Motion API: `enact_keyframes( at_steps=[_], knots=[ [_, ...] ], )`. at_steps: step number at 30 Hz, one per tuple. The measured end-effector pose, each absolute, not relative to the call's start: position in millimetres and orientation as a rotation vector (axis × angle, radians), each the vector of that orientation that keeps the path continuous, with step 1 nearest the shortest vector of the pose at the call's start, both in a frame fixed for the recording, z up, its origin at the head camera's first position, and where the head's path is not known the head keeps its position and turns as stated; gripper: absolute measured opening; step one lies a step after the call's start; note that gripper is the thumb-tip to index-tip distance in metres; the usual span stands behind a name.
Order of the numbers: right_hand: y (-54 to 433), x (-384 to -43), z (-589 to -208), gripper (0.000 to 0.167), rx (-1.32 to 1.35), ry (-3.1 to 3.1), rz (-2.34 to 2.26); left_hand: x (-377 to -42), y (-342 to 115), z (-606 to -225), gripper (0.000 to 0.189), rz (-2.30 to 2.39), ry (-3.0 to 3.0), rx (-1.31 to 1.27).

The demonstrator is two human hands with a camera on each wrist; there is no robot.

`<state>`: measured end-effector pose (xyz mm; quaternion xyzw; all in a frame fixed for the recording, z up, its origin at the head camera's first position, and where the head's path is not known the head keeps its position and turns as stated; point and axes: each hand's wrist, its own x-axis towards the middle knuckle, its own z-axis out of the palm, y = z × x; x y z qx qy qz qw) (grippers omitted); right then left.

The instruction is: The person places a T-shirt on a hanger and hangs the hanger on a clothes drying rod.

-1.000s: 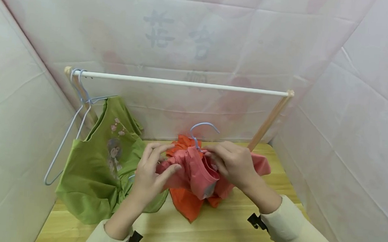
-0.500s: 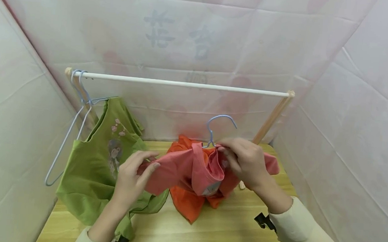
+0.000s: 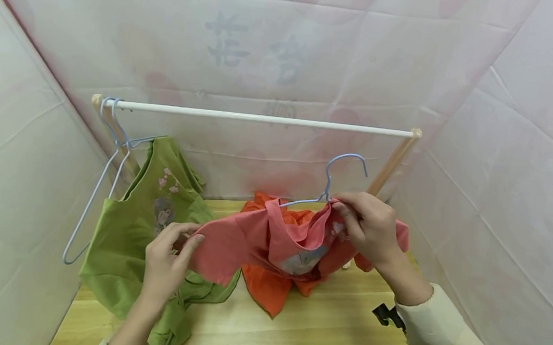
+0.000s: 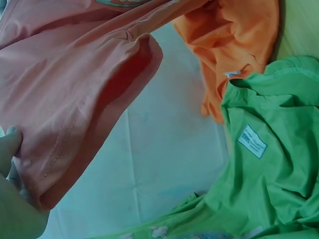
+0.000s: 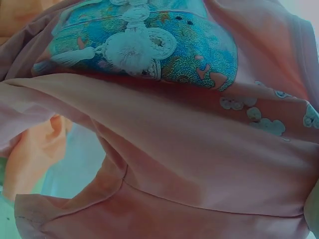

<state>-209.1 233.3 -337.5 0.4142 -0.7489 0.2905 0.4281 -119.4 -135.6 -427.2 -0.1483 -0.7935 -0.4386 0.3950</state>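
Observation:
A pink T-shirt (image 3: 253, 242) with a printed front hangs between my two hands in the head view. My left hand (image 3: 168, 261) pinches the edge of its sleeve at the left; the left wrist view shows thumb and fingers on that sleeve hem (image 4: 99, 129). My right hand (image 3: 370, 226) grips the shirt at the neckline, beside the neck of a blue wire hanger (image 3: 328, 183). The hanger's hook stands up above the collar, and one arm of it runs left into the neck opening. The rest of the hanger is hidden inside the shirt. Blossom prints (image 5: 254, 114) show in the right wrist view.
A white rail (image 3: 261, 117) on wooden posts spans the back. At its left end hang blue hangers (image 3: 96, 198), with a green T-shirt (image 3: 129, 242) there reaching the wooden table (image 3: 314, 328). An orange garment (image 3: 264, 290) lies behind and below the pink shirt.
The left hand has moved left and drawn the pink sleeve out straight. The right hand has moved right with the collar and hanger, whose hook stands higher and farther right.

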Motion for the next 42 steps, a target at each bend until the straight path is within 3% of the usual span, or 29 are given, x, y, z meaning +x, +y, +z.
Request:
enact_keyframes(
  at_steps=[10,14,24,28,36,42],
  knots=[
    [239.6,-208.4,-336.7,0.039,0.995,-1.857,0.767,-112.7,-136.1,-426.2,0.035,-1.13,-2.227,-0.248],
    [238.1,-207.6,-337.3,0.037,1.026,-1.867,0.76,-120.6,-122.9,-412.6,0.036,-1.073,-2.152,-0.319],
    [217.5,-201.7,-340.9,0.027,1.142,-1.844,0.703,-137.4,-75.9,-367.3,0.016,-0.885,-2.161,-0.644],
    [215.3,-201.3,-340.6,0.027,1.153,-1.857,0.696,-138.5,-70.9,-367.6,0.016,-0.93,-2.164,-0.675],
    [223.2,-200.9,-341.3,0.03,1.114,-1.849,0.725,-134.4,-88.6,-379.8,0.035,-0.916,-2.24,-0.575],
    [229.3,-202.7,-340.7,0.032,1.079,-1.845,0.744,-133.8,-107.6,-394.5,0.026,-0.965,-2.19,-0.554]
  ],
)
